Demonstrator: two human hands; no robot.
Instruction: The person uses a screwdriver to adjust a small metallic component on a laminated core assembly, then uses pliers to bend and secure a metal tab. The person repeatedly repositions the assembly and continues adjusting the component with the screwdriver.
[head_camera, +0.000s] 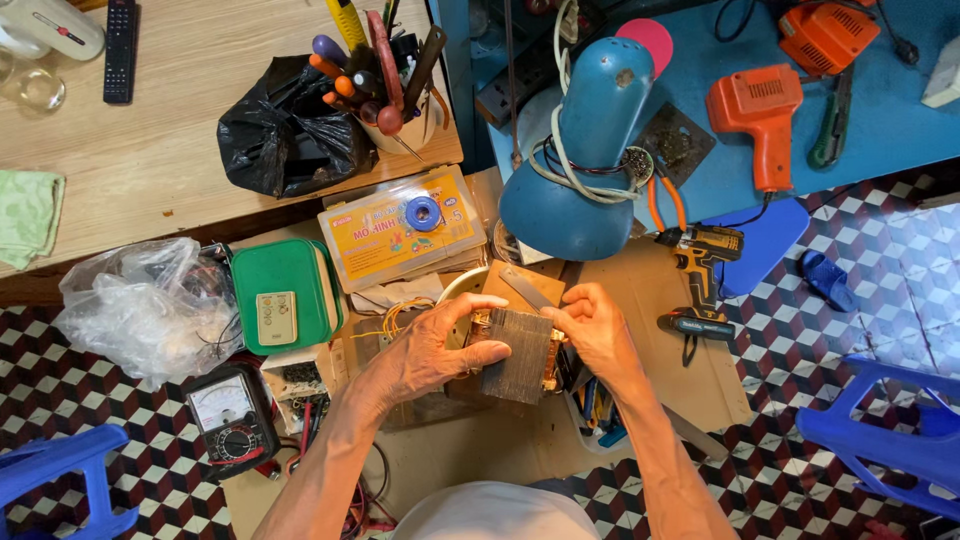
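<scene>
Two hands grasp one transformer block (520, 352) at frame centre, the left hand (430, 350) clenched on its left end, the right hand (598, 335) pinching its right end, its long axis running top to bottom between them.

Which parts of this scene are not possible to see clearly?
Head view only:
- Transformer block: its ends are covered by the left hand and right hand.
- White bowl: mostly behind the hands.
- Meter dial: markings too small.
- Blue chair: cut by the right edge.
</scene>
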